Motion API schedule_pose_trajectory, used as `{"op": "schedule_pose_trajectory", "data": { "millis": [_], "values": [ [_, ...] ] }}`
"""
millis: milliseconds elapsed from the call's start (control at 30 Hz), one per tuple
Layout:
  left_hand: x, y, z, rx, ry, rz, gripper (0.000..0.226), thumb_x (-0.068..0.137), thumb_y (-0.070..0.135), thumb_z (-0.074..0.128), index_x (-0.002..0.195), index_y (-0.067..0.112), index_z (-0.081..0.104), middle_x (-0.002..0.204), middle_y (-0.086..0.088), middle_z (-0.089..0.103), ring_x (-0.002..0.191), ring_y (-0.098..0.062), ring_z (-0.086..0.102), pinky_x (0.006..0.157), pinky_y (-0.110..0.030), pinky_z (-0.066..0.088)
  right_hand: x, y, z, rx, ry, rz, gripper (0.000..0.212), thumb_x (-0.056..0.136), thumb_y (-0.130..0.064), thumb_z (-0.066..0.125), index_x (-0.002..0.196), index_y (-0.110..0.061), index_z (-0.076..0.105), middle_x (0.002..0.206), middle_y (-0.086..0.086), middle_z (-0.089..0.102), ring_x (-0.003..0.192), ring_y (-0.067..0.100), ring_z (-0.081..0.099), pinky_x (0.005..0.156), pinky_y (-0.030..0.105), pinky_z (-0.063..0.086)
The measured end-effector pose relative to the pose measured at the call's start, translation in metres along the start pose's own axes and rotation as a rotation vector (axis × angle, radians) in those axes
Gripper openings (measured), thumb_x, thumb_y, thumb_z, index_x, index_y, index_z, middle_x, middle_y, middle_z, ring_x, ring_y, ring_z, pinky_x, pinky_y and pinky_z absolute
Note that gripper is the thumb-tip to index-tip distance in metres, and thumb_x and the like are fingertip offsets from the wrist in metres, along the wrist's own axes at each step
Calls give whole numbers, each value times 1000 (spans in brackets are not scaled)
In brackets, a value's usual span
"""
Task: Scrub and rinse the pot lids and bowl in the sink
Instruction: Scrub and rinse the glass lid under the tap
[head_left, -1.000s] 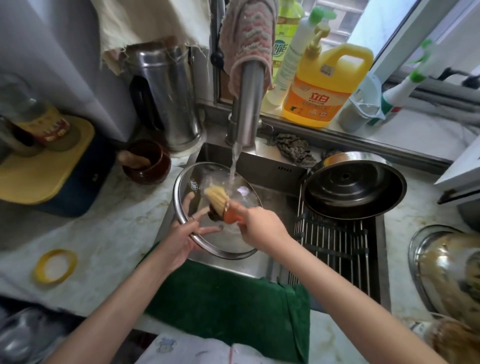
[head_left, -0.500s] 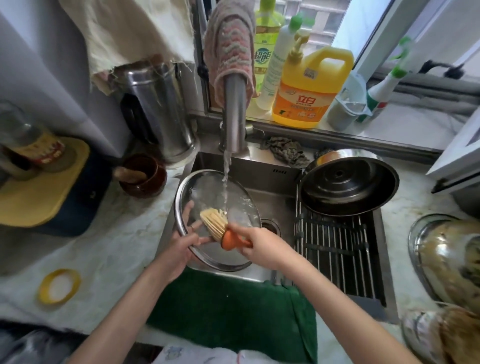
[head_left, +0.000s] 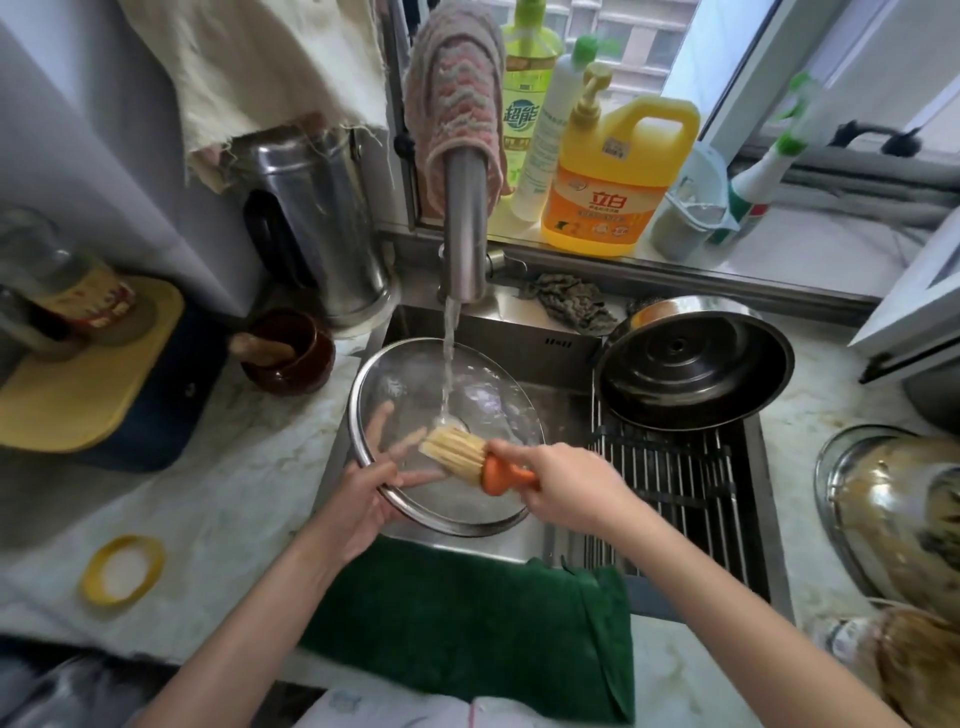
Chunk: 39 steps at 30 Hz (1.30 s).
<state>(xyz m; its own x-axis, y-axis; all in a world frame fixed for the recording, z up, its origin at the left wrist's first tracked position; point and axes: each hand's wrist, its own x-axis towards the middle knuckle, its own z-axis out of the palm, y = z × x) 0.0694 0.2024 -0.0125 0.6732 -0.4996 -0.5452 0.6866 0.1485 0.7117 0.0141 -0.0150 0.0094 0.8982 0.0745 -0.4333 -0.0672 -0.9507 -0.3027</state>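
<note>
Over the sink's (head_left: 540, 553) left half, the left hand (head_left: 363, 501) grips the glass lid's (head_left: 415, 379) rim — tap water hits it — while the right hand (head_left: 569, 480) clamps the brush (head_left: 460, 452), bristles touching the glass.

glass lid (head_left: 483, 384): sitting tilted over the sink, water hitting it
dark metal lid (head_left: 693, 364): leaning upside down on the rack

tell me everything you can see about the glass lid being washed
The glass lid is round, clear glass with a metal rim, held tilted over the sink under the tap's stream. The left hand grips its lower-left rim, fingers showing through the glass. The right hand presses a brush against it.
</note>
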Motion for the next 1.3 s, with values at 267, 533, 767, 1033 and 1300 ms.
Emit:
{"op": "schedule_pose_trajectory", "data": {
  "millis": [267, 533, 767, 1033, 1300],
  "values": [
    [-4, 5, -2, 65, -66, 4, 87, 73, 0, 47, 142, 47, 24, 138, -6, 53, 106, -39, 64, 53, -31, 53, 28, -20, 12, 33, 214, -142, 62, 92, -21, 49, 147, -38, 27, 109, 6, 67, 88, 28, 64, 70, 33, 49],
    [-10, 3, -5, -13, -76, -64, 80, 88, -12, 27, 145, 43, 23, 135, -5, 55, 105, -45, 61, 43, -24, 49, 57, -19, 5, -185, 393, -125, 65, 82, -9, 58, 142, -31, 42, 90, 6, 64, 63, 32, 65, 47, 29, 34],
    [-10, 5, -12, -51, -78, -63, 79, 88, -10, 32, 144, 45, 25, 138, -9, 52, 106, -45, 61, 42, -26, 50, 8, -26, -1, -161, 124, -9, 64, 85, -12, 51, 143, -32, 34, 98, 6, 67, 84, 30, 65, 67, 33, 48],
    [-12, 12, -12, -49, -103, -58, 81, 83, -7, 38, 144, 44, 23, 130, -5, 61, 106, -45, 62, 44, -29, 52, 55, -17, -7, -188, 289, 35, 61, 90, -20, 45, 147, -37, 28, 109, 5, 62, 87, 31, 66, 64, 34, 42],
    [-11, 14, -3, 83, -27, 33, 67, 81, -1, 44, 128, 46, 44, 129, -3, 60, 104, -38, 64, 50, -34, 55, 28, -43, -2, 34, 230, -186, 62, 90, -18, 49, 147, -35, 31, 99, 7, 67, 80, 28, 64, 67, 35, 51]
  ]
}}
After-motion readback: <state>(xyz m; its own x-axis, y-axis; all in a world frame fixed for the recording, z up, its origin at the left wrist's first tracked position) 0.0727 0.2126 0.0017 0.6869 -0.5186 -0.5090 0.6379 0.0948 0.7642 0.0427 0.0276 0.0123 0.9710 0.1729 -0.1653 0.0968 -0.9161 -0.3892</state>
